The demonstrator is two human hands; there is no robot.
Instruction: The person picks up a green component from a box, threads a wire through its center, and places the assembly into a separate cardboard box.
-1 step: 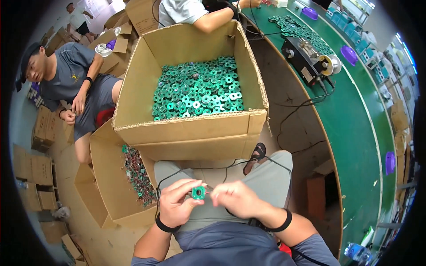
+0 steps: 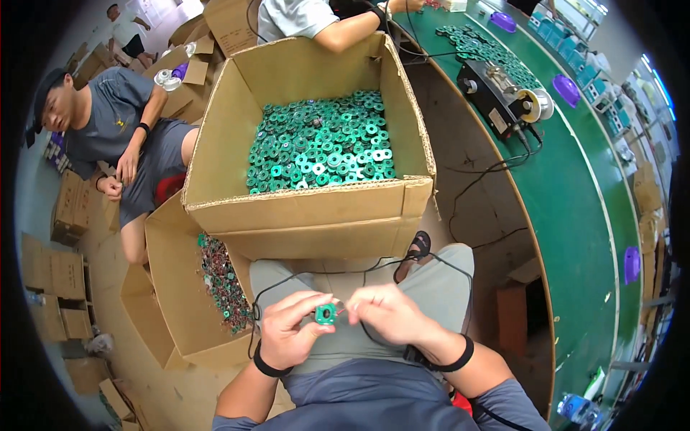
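Observation:
Over my lap, my left hand pinches a small green ring-shaped circuit board between thumb and fingers. The dark hole in its middle shows. Just to the right, my right hand is closed, its fingertips pressed together on thin reddish wires that run from the board. The wires' ends are hidden in the fingers. Beyond my hands stands a large cardboard box, and in it lies a thick layer of similar green ring boards.
A lower cardboard box at the left holds reddish wire bits and green pieces. A green workbench curves along the right, carrying a black machine with a wire spool. A black cable crosses my knees. A co-worker sits at the left.
The green board has shifted slightly right and turned a little in my left hand. My right hand has risen slightly and its wrist has turned.

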